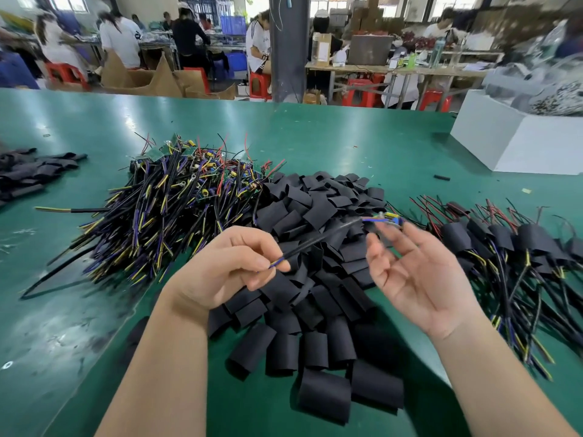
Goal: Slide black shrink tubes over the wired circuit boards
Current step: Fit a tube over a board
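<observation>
Left grip (pixel 233 266) pinches the free wire end of one wired circuit board (pixel 385 217) between thumb and fingertips. Its cable rises to the right above the heap of black shrink tubes (pixel 315 279). Right grip (pixel 422 279) is released, palm up, its fingers just beside the board end; blur hides whether they touch. Unsleeved boards (pixel 176 197) lie to the left on the counter (pixel 347 137), sleeved ones (pixel 504 241) to the right. Suggested technique: take a single tube, squeeze it round, hold the cable taut, and slide the tube on until the board appears fully covered.
</observation>
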Motion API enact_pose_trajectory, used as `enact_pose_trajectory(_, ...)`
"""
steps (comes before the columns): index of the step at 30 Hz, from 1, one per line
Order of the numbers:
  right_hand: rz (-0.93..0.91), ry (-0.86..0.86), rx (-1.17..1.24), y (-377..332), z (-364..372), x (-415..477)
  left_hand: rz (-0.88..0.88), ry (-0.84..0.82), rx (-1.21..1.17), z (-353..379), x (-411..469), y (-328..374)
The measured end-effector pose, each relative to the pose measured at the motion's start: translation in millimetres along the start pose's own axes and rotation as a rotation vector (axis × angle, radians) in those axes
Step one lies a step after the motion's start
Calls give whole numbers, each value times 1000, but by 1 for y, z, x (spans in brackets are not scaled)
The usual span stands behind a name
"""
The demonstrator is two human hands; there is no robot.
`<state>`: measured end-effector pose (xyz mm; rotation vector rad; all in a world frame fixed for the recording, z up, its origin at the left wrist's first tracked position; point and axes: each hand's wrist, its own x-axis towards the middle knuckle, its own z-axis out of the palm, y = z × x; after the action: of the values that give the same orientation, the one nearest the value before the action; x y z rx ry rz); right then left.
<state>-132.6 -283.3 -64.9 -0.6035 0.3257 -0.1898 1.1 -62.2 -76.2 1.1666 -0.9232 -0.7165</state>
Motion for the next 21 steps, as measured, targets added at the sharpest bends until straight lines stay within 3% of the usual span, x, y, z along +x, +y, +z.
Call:
enact_pose_trajectory(5, -163, 30, -15, -11, -5, -2, -138, 89, 192, 3, 6, -1)
enact_pose_trajectory(9, -185, 42, -86, -6, -1, -3, -255, 418, 349, 6, 12, -4)
enact_pose_trajectory(12, -142, 2, -129, 4, 3, -4, -138, 779, 894, 5, 12, -12)
enact_pose_trajectory(14, -100, -41, -117, 13, 6, -5, 58, 895, 970, 8, 13, -10)
enact_pose_trajectory(16, -69, -95, -93, 22, 11, -4, 196, 796, 709, 14, 16, -8)
enact_pose_trajectory(18, -64, -117, -135, 31, 13, -1, 157, 647, 577, 23, 18, -8)
enact_pose_trajectory(21, -112, -88, -289, 44, 14, 4, 47, 489, 803, 32, 20, -12)
